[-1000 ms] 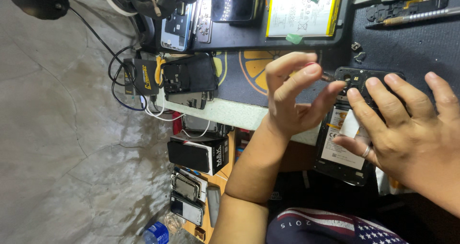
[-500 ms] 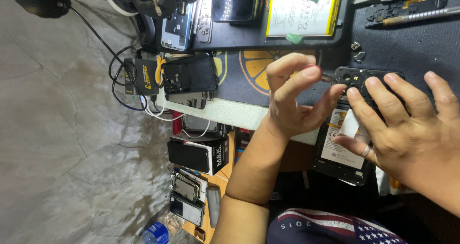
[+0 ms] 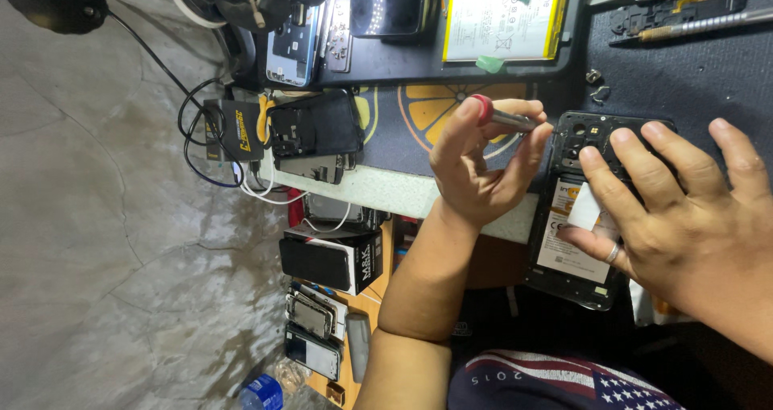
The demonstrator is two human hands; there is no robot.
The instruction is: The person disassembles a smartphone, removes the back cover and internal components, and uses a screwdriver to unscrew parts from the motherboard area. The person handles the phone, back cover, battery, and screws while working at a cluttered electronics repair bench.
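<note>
Gripping a small screwdriver (image 3: 501, 117) between thumb and fingertips, my left hand (image 3: 483, 164) sat near the centre of the frame, fingers curled narrowly around the tool. Its red cap lay against my index fingertip, and its metal shaft ran almost level across the picture, long axis left to right, tip pointing right toward the upper left corner of the opened phone (image 3: 592, 209). Whether the tip touched the phone I could not tell.

That phone lay back-open on the dark work mat (image 3: 700, 72), right of centre, its long axis running top to bottom of the frame, camera end toward the top. My right hand (image 3: 676, 217) lay spread flat over it, fingers pointing left and wide apart, pressing rather than grasping, with a ring on one finger. A white battery (image 3: 503, 19) sat at the upper centre, and a black box (image 3: 334, 257) stood at the lower left.
</note>
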